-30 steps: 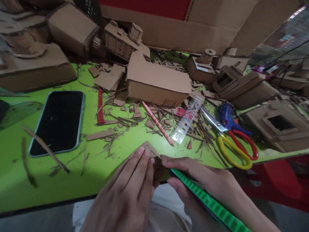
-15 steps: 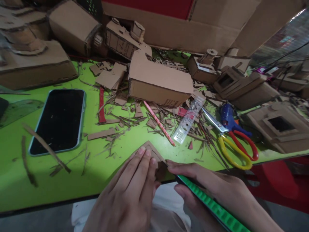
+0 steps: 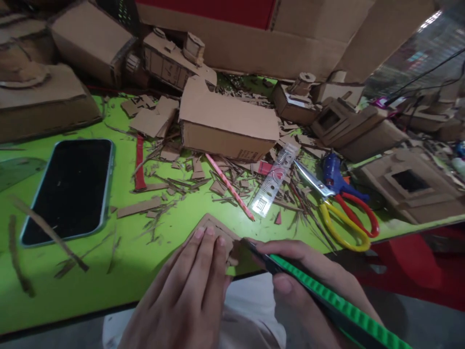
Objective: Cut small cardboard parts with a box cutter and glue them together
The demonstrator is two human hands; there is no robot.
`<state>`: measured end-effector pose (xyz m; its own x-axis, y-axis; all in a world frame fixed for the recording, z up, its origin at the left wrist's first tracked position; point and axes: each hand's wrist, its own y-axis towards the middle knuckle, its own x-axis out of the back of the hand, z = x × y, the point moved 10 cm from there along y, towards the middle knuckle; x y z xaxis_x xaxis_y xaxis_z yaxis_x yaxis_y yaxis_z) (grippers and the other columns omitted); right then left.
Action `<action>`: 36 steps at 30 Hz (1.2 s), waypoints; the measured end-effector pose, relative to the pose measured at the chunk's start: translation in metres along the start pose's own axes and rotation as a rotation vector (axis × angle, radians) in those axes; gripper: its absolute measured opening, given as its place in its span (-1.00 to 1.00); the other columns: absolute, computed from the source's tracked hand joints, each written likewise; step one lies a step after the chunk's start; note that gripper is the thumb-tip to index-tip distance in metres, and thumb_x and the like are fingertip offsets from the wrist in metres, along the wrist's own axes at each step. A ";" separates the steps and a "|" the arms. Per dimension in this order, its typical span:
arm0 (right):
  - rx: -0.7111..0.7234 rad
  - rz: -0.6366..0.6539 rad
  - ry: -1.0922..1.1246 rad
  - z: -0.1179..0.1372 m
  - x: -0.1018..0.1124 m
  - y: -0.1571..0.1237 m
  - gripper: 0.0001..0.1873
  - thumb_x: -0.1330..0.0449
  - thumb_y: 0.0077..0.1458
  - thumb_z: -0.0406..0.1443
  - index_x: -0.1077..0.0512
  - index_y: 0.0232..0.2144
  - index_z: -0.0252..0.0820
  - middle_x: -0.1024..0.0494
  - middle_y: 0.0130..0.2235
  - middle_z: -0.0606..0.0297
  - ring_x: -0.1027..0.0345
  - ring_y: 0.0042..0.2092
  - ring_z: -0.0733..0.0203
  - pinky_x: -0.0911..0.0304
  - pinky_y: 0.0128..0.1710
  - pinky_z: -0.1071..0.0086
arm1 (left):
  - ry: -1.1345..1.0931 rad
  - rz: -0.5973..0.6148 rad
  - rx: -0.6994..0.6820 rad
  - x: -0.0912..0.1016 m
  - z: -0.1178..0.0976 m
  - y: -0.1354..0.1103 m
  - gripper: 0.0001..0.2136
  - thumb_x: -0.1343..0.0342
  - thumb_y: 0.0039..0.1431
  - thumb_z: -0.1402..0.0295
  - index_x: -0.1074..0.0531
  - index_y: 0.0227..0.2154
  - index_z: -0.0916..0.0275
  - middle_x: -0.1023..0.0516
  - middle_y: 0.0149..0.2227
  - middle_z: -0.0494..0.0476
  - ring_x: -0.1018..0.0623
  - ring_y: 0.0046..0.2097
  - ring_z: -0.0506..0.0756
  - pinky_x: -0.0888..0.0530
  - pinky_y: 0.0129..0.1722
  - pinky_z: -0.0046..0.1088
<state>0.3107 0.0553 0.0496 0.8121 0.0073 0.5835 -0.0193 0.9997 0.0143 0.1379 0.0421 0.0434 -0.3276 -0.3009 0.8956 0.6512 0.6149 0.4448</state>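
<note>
My left hand (image 3: 185, 291) lies flat, fingers together, on a pointed piece of brown corrugated cardboard (image 3: 214, 230), pinning it to the table near the front edge. My right hand (image 3: 303, 271) grips a green utility knife (image 3: 327, 300), which slants up from the lower right. The knife's dark tip (image 3: 250, 247) is at the cardboard's right side, beside my left fingers. The blade itself is too dark and small to make out. Much of the cardboard piece is hidden under my left hand.
The bright green table (image 3: 109, 281) is strewn with cardboard scraps. On it lie a black smartphone (image 3: 69, 191), a pink pencil (image 3: 228, 186), a clear ruler (image 3: 274, 179), yellow-and-red scissors (image 3: 345, 218), a blue glue gun (image 3: 337, 174) and several cardboard models. A red chair lies beyond the front edge at right.
The knife's tip now shows at the cardboard's right side, and my right hand has shifted slightly. The whole scene has slid a little left in view as my head turned.
</note>
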 end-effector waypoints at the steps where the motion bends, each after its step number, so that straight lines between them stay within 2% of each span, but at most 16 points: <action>1: -0.008 -0.007 0.032 -0.001 -0.003 0.000 -0.79 -0.28 0.45 -0.21 -0.59 0.08 0.11 -0.83 -0.02 0.38 -0.80 -0.13 0.11 -0.69 -0.12 0.45 | 0.011 0.008 -0.005 0.000 0.000 0.001 -0.54 0.02 0.47 0.55 -0.36 0.37 0.52 -0.55 0.35 0.48 -0.54 0.38 0.33 -0.45 0.29 -0.10; 4: 0.017 -0.003 0.085 0.000 -0.013 0.008 -0.75 -0.28 0.45 -0.23 -0.57 0.12 0.14 -0.80 0.08 0.39 -0.77 0.03 0.10 -0.66 0.00 0.43 | 0.023 0.022 -0.010 0.003 0.000 0.003 -0.61 -0.05 0.52 0.41 -0.46 0.29 0.48 -0.66 0.23 0.42 -0.66 0.19 0.31 -0.50 0.11 -0.09; 6: 0.066 0.012 0.127 0.004 -0.019 0.019 -0.74 -0.28 0.45 -0.23 -0.57 0.13 0.10 -0.77 0.16 0.36 -0.72 0.15 0.10 -0.63 0.07 0.43 | 0.011 0.029 -0.007 0.004 0.000 0.004 -0.67 -0.05 0.52 0.41 -0.52 0.21 0.42 -0.72 0.14 0.35 -0.70 0.09 0.28 -0.51 0.06 -0.08; 9: 0.132 0.052 0.160 0.013 -0.028 0.036 -0.77 -0.25 0.46 -0.26 -0.59 0.11 -0.02 -0.78 0.14 0.27 -0.69 0.18 0.11 -0.61 0.12 0.44 | -0.022 -0.001 0.001 0.008 0.003 0.007 -0.68 0.06 0.49 0.52 -0.57 0.09 0.39 -0.73 0.13 0.32 -0.67 0.17 0.28 -0.52 0.17 -0.09; 12: 0.184 0.064 0.119 0.019 -0.030 0.046 -0.77 -0.24 0.45 -0.29 -0.60 0.08 -0.08 -0.80 0.10 0.23 -0.69 0.20 0.10 -0.59 0.15 0.43 | -0.046 -0.014 -0.021 0.011 0.004 0.013 -0.60 0.18 0.49 0.57 -0.58 0.05 0.36 -0.74 0.13 0.27 -0.69 0.19 0.20 -0.58 0.15 -0.24; 15: 0.206 0.096 0.057 0.020 -0.029 0.046 -0.76 -0.27 0.45 -0.27 -0.59 0.11 -0.05 -0.78 0.15 0.26 -0.63 0.26 0.13 -0.55 0.21 0.44 | -0.057 -0.019 -0.017 0.015 0.009 0.019 -0.58 0.21 0.48 0.58 -0.59 0.02 0.35 -0.77 0.08 0.23 -0.73 0.13 0.16 -0.63 0.07 -0.32; 20: 0.225 0.144 -0.013 0.016 -0.033 0.038 -0.72 -0.29 0.46 -0.27 -0.56 0.16 0.02 -0.72 0.24 0.30 -0.58 0.31 0.12 -0.48 0.32 0.34 | -0.059 -0.058 -0.013 0.023 0.011 0.022 -0.56 0.23 0.48 0.57 -0.60 0.01 0.39 -0.79 0.01 0.24 -0.75 0.06 0.17 -0.65 0.04 -0.32; 23: 0.304 0.054 -0.032 0.018 -0.035 0.033 -0.74 -0.29 0.44 -0.27 -0.58 0.13 0.01 -0.74 0.21 0.29 -0.60 0.29 0.12 -0.49 0.31 0.36 | -0.052 -0.060 0.000 0.021 0.011 0.021 -0.55 0.25 0.48 0.57 -0.60 0.02 0.39 -0.80 0.00 0.24 -0.76 0.03 0.17 -0.66 0.02 -0.33; 27: 0.372 -0.045 -0.051 0.022 -0.039 0.028 -0.74 -0.27 0.42 -0.32 -0.60 0.10 -0.06 -0.76 0.18 0.26 -0.60 0.29 0.14 -0.44 0.34 0.38 | -0.041 -0.063 0.004 0.017 0.008 0.022 -0.52 0.26 0.47 0.58 -0.65 -0.10 0.34 -0.80 -0.01 0.26 -0.77 0.03 0.17 -0.68 -0.02 -0.33; 32: 0.348 -0.002 -0.136 0.036 -0.036 0.032 -0.79 -0.28 0.37 -0.38 -0.61 0.02 -0.17 -0.80 0.10 0.18 -0.71 0.15 0.19 -0.50 0.20 0.54 | -0.021 -0.039 0.002 0.013 0.006 0.020 -0.51 0.24 0.45 0.56 -0.68 -0.06 0.31 -0.80 0.03 0.21 -0.77 0.03 0.13 -0.69 -0.04 -0.40; 36: 0.325 -0.004 -0.194 0.042 -0.034 0.032 -0.80 -0.24 0.37 -0.39 -0.57 -0.01 -0.14 -0.82 0.03 0.22 -0.76 0.07 0.19 -0.58 0.07 0.59 | -0.021 -0.040 -0.006 0.013 0.007 0.018 -0.51 0.24 0.46 0.54 -0.67 -0.02 0.32 -0.78 0.08 0.22 -0.75 0.08 0.13 -0.65 0.07 -0.40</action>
<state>0.2584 0.0857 0.0643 0.6874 -0.0320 0.7256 -0.2257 0.9402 0.2553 0.1403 0.0546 0.0627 -0.3682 -0.3098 0.8766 0.6414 0.5979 0.4807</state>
